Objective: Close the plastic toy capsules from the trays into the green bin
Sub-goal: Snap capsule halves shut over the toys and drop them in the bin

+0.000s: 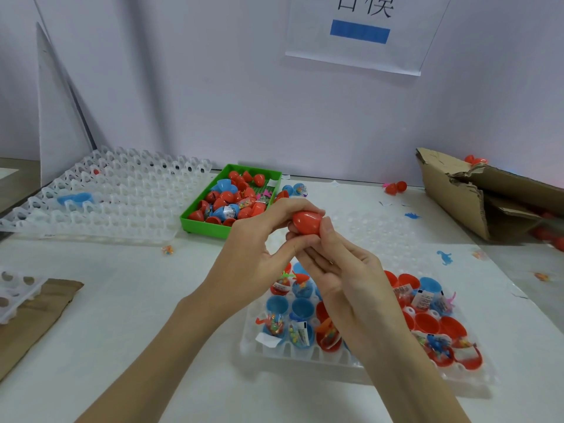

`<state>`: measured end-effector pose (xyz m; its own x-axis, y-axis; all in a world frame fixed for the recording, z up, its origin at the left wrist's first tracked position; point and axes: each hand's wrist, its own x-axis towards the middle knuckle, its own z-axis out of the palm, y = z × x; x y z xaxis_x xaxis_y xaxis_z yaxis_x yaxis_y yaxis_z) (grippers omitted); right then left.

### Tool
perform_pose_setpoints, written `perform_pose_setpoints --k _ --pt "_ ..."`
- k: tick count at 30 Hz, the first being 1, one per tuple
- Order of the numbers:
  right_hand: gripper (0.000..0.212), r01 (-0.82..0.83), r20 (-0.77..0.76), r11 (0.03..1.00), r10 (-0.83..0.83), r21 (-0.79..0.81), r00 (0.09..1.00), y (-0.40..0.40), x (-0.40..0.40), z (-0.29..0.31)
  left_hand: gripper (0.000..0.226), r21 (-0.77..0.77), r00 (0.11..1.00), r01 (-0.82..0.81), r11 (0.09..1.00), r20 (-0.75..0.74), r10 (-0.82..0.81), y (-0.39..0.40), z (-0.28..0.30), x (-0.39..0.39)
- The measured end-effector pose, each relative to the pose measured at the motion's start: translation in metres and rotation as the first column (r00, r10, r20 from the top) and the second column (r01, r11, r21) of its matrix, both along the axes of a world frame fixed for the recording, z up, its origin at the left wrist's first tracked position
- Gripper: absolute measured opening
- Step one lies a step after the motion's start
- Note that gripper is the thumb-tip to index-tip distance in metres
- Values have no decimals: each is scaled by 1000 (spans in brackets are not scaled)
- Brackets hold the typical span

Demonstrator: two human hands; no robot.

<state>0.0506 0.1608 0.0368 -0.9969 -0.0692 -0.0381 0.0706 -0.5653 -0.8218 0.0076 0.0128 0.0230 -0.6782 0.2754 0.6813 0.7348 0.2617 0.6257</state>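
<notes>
A red capsule [306, 221] is held above the table between both hands. My left hand [259, 254] grips its left side with fingers over the top and thumb beneath. My right hand [341, 270] pinches its right end with thumb and fingers. Below the hands lies a clear tray [293, 352] holding several open red and blue capsule halves with small toys and packets in them. The green bin [195, 222] sits behind to the left, filled with several red and blue capsules.
A stack of empty clear trays [116, 193] lies at the left. A torn cardboard box [476, 193] stands at the right with red capsules [396, 187] near it. Another tray [381, 233] lies behind the hands. Brown cardboard [36, 312] and a tray piece [13, 291] sit at the left edge.
</notes>
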Motion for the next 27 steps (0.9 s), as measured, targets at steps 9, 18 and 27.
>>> perform_pose_setpoints --k 9,18,27 --pt "36 -30 7 1000 30 -8 1000 3 -2 -3 33 -85 999 -34 996 -23 32 6 -7 2" --pt "35 -37 -21 998 38 41 999 1 -2 -5 42 -135 982 -182 974 -74 173 10 -12 6" --pt "35 -86 -17 994 87 71 996 2 -4 -5 34 -56 991 -137 989 -7 136 12 -11 7"
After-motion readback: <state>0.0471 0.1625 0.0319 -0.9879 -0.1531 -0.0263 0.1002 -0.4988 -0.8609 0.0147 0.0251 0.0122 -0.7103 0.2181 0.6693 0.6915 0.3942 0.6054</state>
